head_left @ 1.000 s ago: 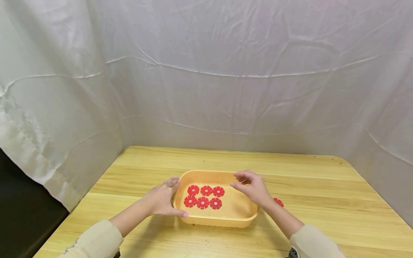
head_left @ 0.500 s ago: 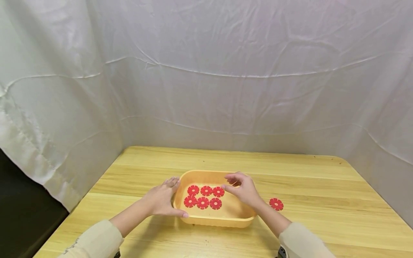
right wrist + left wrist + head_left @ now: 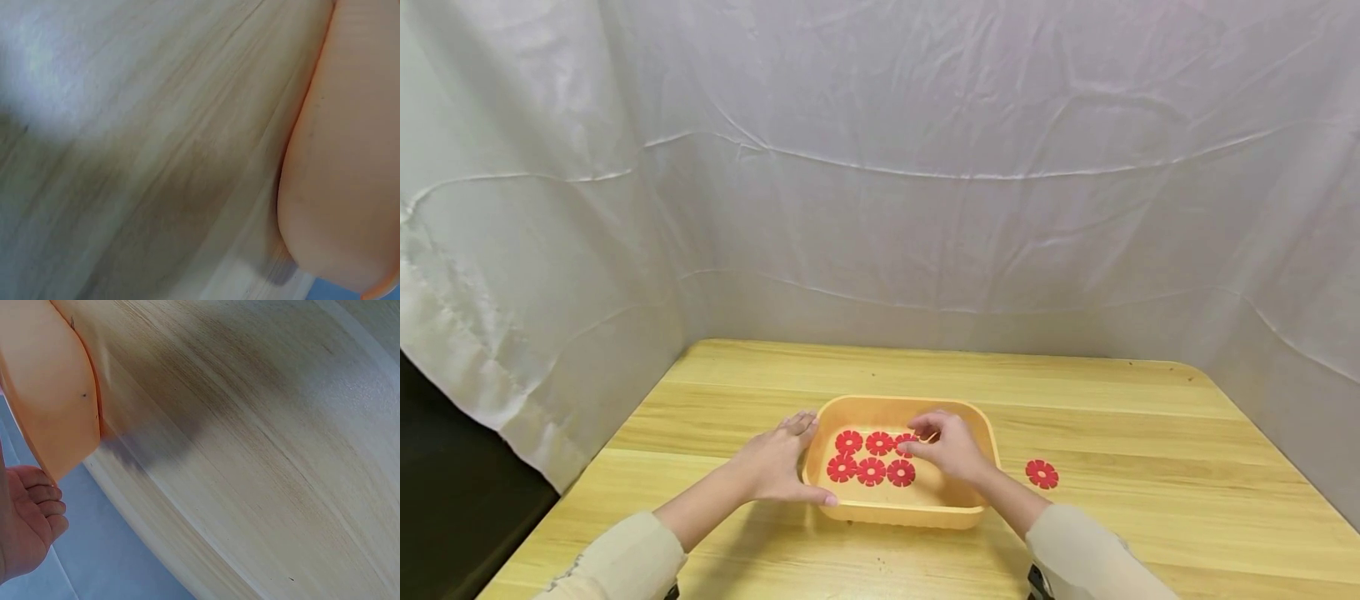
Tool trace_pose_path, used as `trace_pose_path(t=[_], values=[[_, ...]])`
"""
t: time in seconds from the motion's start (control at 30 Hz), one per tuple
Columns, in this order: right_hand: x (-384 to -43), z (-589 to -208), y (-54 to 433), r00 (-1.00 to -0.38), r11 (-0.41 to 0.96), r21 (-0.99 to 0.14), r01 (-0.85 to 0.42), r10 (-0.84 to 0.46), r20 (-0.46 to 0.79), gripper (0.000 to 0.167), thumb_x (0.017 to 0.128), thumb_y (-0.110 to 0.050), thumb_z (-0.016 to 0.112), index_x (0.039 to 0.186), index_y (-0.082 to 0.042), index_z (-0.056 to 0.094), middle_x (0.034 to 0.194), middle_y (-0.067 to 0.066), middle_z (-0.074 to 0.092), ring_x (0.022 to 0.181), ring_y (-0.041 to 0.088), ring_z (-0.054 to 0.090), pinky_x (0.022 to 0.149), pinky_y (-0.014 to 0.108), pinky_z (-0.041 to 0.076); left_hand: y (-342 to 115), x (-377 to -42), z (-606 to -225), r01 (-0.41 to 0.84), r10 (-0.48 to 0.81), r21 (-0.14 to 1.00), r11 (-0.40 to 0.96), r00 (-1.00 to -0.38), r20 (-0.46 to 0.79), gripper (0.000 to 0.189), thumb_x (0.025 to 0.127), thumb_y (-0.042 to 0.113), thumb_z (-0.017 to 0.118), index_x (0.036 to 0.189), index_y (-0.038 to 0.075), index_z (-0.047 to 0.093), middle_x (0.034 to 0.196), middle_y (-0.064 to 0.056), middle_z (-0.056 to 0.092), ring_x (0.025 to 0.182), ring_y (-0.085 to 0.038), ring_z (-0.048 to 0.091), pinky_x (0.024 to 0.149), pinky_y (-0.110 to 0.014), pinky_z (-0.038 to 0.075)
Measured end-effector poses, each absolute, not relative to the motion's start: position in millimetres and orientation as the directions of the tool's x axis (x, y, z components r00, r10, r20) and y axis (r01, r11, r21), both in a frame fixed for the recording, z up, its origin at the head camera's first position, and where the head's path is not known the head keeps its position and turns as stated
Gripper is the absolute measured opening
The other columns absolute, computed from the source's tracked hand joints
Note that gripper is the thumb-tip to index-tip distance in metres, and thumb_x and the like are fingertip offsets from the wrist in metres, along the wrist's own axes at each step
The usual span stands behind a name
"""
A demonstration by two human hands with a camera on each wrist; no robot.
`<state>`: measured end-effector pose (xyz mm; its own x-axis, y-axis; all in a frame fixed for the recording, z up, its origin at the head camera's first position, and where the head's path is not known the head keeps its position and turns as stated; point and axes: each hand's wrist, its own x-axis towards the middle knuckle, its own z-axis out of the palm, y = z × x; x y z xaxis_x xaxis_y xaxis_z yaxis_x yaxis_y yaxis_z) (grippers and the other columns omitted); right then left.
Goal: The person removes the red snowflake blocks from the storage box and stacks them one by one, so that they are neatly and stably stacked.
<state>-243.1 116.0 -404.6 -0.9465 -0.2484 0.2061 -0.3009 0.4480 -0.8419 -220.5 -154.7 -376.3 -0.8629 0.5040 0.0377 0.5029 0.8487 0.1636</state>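
In the head view an orange plastic tray (image 3: pixel 910 515) stands on the table, with several red slotted snowflake discs (image 3: pixel 871 472) in two rows on its left part. My left hand (image 3: pixel 778 468) grips the tray's left end, thumb on the front rim. The left wrist view shows the curled fingers (image 3: pixel 49 500) at the tray's rim. Inside the tray, my right hand (image 3: pixel 953 450) is over the right disc of the back row (image 3: pixel 904 439), which it partly covers. A gap shows between its thumb and fingers; whether they touch the disc cannot be told. The right wrist view lacks the hand.
Another red snowflake disc (image 3: pixel 1042 474) lies on the wooden table (image 3: pixel 1150 500), right of the tray. Pale cloth (image 3: pixel 970 233) hangs behind the table and along its sides. A dark surface (image 3: pixel 452 475) is at the far left.
My right hand has moved left and slightly down, from the tray's right part to the back row's right disc. The loose disc at right is now uncovered. My left hand has stayed put.
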Motion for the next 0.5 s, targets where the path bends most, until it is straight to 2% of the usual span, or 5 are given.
trace_pose_path(t=[0.5], values=[[-246.4,-414.4,114.8,-0.936,0.532,-0.801,-0.275,-0.339,0.096,0.02,0.072,-0.009,0.077,0.083,0.004,0.068,0.072,0.003,0.057,0.067,0.011,0.048,0.056,0.018,0.042,-155.5,-221.2,-378.2,0.504,0.503,0.173,0.846,-0.863,0.052,0.115,0.062,0.076,0.063,0.137,-0.007,0.039,0.144,-0.025,0.036,0.135,-0.04,0.033,0.104,-0.053,0.037]])
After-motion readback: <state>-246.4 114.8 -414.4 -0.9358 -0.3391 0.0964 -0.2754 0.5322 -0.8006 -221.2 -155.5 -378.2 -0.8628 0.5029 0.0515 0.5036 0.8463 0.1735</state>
